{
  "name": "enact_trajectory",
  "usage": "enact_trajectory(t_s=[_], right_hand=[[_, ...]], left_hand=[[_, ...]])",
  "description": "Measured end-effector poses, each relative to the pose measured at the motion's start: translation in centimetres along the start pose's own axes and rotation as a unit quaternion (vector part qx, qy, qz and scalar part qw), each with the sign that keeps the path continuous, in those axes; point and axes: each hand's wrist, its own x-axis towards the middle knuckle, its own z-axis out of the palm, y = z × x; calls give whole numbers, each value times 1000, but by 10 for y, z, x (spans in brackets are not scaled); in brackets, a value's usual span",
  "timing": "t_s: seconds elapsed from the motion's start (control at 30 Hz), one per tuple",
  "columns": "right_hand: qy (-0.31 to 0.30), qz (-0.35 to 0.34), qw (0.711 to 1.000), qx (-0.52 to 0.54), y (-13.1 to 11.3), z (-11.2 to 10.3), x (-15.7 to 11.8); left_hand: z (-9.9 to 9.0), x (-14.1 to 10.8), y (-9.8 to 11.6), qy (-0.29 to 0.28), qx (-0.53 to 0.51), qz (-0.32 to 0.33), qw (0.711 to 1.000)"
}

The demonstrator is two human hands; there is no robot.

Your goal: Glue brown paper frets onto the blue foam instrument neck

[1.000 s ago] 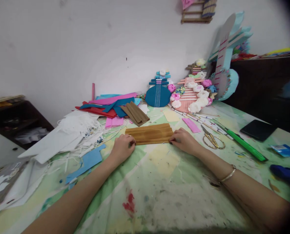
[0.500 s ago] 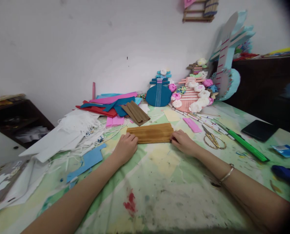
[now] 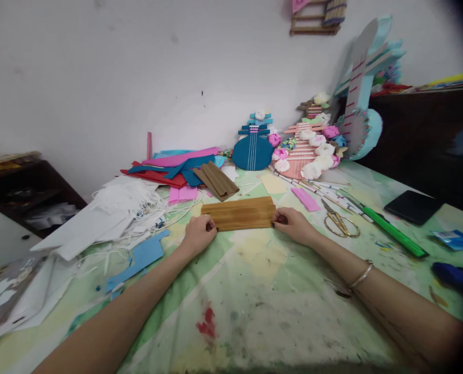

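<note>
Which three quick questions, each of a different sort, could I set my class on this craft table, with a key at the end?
1. True or false: the bracelet is worn on the left arm.

2. Multiple choice: which tool lies beside the pink paper strip?
A) a stapler
B) gold-handled scissors
C) a hammer

3. Fill in the gap: the left hand and the right hand are at opposite ____ of the folded golden-brown crepe paper.

Key:
1. False; it is on the right arm.
2. B
3. ends
</note>
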Motion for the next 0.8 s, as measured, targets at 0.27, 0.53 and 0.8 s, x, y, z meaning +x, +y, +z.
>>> enact_trajectory(t_s=[0.27, 0.53, 0.8], right_hand=[[3, -79, 996, -34, -4, -4, -3], [7, -112, 992, -61, -1, -7, -4], [6, -89, 994, -61, -3, -2, -2]], left_hand=[[-3, -2, -1, -7, -13, 25, 1000], [-12, -7, 0, -24, 37, 141, 989], [-15, -7, 2, -36, 56, 192, 979]])
